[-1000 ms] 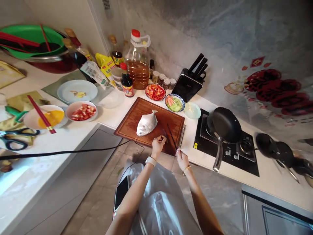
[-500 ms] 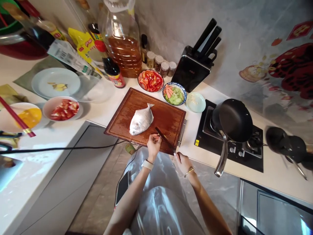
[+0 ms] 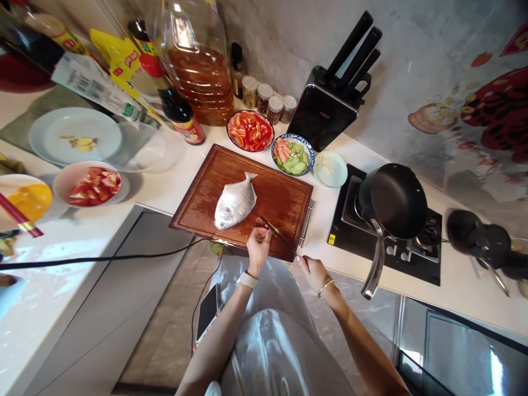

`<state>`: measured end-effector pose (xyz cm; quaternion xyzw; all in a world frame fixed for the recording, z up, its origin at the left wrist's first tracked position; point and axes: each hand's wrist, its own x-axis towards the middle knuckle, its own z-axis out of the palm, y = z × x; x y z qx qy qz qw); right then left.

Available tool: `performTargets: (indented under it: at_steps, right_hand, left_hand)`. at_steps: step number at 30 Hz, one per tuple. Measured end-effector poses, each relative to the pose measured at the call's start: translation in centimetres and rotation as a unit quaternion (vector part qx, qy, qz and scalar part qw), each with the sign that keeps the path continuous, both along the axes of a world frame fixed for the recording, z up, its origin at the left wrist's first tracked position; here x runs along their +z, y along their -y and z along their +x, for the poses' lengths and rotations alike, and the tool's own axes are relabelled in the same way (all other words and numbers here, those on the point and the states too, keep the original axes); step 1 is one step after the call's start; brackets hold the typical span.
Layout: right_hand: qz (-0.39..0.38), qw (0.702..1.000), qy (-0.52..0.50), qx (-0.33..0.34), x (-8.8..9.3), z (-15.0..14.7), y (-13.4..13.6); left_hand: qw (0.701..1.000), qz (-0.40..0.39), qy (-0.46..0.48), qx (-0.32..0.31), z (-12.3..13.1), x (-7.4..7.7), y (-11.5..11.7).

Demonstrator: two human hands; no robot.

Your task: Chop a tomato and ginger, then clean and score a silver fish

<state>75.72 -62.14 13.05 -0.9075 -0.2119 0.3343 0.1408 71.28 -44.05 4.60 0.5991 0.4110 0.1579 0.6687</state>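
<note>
A whole silver fish lies on a brown wooden cutting board, its tail toward the wall and its head toward me. My right hand is closed round the handle of a dark-bladed knife, whose blade reaches left over the board's near right part. At the blade's far end my left hand is closed, fingers curled near the tip. Whatever lies between those fingers is too small to make out. The fish is apart from both hands, just beyond the left one.
Behind the board stand a bowl of red peppers, a bowl of sliced vegetables, a small plate of chopped garlic and a knife block. A black pan sits on the stove at right. Tomatoes in a bowl are at left.
The view has shifted slightly closer to the counter. Both hands keep nearly the same places, and the knife blade has turned a little near the left fingers. The fish has stayed put.
</note>
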Motion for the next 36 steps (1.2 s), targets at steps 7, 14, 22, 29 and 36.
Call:
performTargets:
  at_steps: [7,14,22,29,36]
  right_hand:
    - [-0.012,1.000,-0.026,-0.001,0.2,0.4,-0.7]
    - [-0.064,0.998,-0.017,-0.011,-1.8,0.3,-2.8]
    - [0.115,0.973,-0.091,-0.178,-4.3,-0.2,-2.1]
    - [0.082,0.995,0.008,-0.062,-2.4,-0.4,-0.5]
    - [0.024,1.000,0.009,-0.003,-1.2,-0.8,0.0]
  left_hand:
    - [0.999,-0.034,0.015,-0.005,0.2,0.1,-0.4]
    - [0.999,-0.036,0.011,-0.023,0.2,0.3,-0.6]
    - [0.999,-0.033,-0.007,-0.021,-0.5,-0.6,-0.7]
    - [0.999,-0.031,-0.013,-0.022,-0.4,-0.6,-0.7]
    - [1.000,-0.010,-0.012,-0.021,-0.3,-0.2,-0.6]
